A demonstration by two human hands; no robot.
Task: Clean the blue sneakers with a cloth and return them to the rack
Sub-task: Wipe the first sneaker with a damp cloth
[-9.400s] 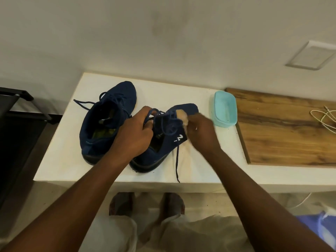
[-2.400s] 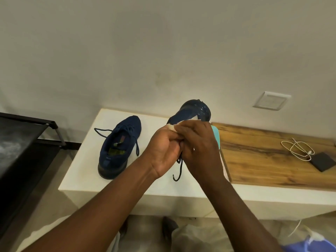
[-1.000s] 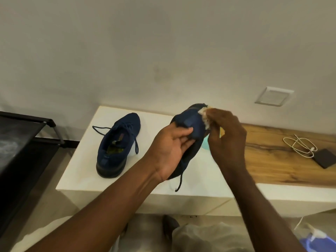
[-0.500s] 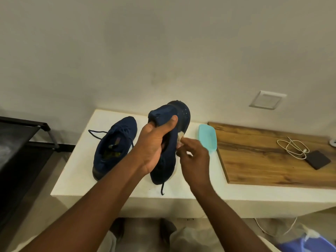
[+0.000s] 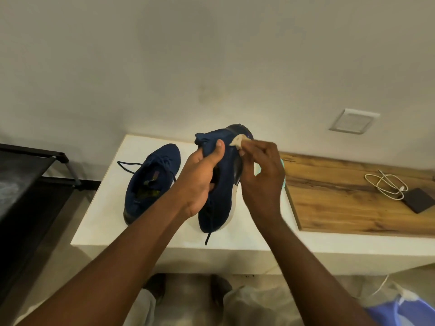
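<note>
My left hand (image 5: 200, 182) grips a dark blue sneaker (image 5: 220, 196) by its collar, lifted above the white counter (image 5: 101, 222), with the sole turned to the right. My right hand (image 5: 261, 175) pinches a small pale cloth (image 5: 238, 141) against the upper end of that sneaker, near the sole's edge. A lace end dangles below the shoe. The second blue sneaker (image 5: 150, 182) lies on the counter to the left, opening up, laces trailing left.
A turquoise dish (image 5: 283, 175) sits mostly hidden behind my right hand. A wooden board (image 5: 341, 198) at the right carries a white cable (image 5: 386, 184) and a dark flat device (image 5: 419, 200). The black rack (image 5: 30, 172) stands at the left.
My right hand with the cloth has moved up from the sneaker's middle to its upper end. The left hand still holds the shoe, shifted slightly right.
</note>
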